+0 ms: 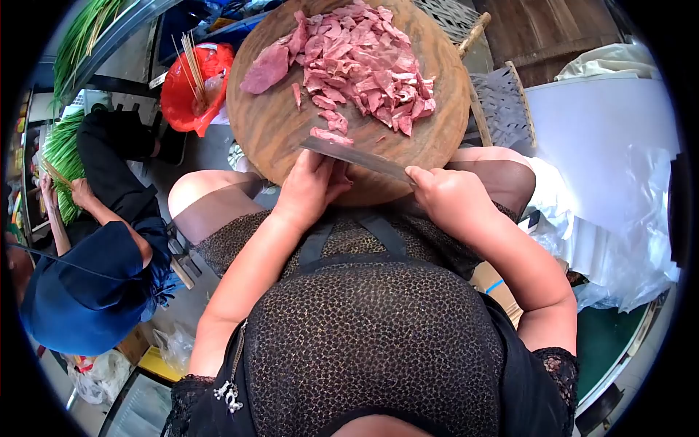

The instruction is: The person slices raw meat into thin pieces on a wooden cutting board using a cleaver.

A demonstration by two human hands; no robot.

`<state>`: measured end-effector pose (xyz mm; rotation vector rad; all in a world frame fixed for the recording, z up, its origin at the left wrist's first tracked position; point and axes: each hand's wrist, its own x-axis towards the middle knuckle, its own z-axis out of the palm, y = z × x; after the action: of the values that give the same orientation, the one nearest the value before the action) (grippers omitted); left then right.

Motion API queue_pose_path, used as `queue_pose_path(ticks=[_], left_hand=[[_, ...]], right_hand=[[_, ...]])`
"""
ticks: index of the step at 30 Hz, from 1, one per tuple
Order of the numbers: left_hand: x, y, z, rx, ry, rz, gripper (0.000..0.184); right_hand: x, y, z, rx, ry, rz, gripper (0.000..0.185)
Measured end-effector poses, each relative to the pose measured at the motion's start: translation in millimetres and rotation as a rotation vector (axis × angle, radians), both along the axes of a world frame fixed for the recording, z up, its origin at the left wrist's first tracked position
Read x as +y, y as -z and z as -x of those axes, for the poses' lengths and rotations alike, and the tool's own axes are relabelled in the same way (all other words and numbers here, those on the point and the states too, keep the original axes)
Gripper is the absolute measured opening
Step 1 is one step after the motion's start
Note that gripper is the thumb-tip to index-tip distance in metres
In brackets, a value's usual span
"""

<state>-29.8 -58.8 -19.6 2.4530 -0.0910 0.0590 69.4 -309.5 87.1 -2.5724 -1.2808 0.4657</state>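
A round wooden chopping board [273,138] lies in front of my knees, with a heap of cut pink raw meat [364,58] on it. One larger slab of meat [266,69] rests at the heap's left. My right hand [455,197] is wrapped round the handle of a knife [360,158]. Its blade slants left across the board's near part, just behind a few fresh slices [331,136]. Against the near side of the blade, my left hand [309,186] has its fingers bent and closed at the board's edge. What they hold is hidden.
At the left, a red bag-lined bucket [191,87] holds thin sticks. Another person in dark blue clothes [95,284] sits there, hands at green stalks [64,153]. A woven chair [502,102] stands behind the board. Clear plastic sheeting [633,240] hangs over a white surface [582,116] at right.
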Motion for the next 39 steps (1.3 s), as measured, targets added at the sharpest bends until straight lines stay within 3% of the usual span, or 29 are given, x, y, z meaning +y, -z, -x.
queue_pose_path(ticks=[14,23,27,29,32,39], left_hand=[[4.4,-0.3,-3.5,-0.022,0.017,0.042,0.075],[3.6,1.3,1.2,-0.085,0.015,-0.003,0.072],[0.7,-3.7,-0.1,-0.078,-0.039,0.015,0.071],[1.7,-3.4,3.1,-0.119,-0.005,0.027,0.068],[-0.2,-0.2,3.7,-0.116,-0.006,-0.085,0.067],[-1.1,0.6,3.4,0.001,-0.024,0.034,0.074]], right_hand=[[39.6,5.9,-18.4,0.085,-0.074,0.170,0.010],[78.4,50.5,-25.5,0.024,-0.123,0.042,0.013],[69.7,45.4,-28.9,0.043,0.059,-0.015,0.024],[51.8,31.4,-24.0,-0.022,-0.003,-0.245,0.013],[23.9,8.9,-13.8,-0.044,-0.023,-0.138,0.013],[0.4,1.2,-2.1,-0.008,-0.033,0.070,0.020]])
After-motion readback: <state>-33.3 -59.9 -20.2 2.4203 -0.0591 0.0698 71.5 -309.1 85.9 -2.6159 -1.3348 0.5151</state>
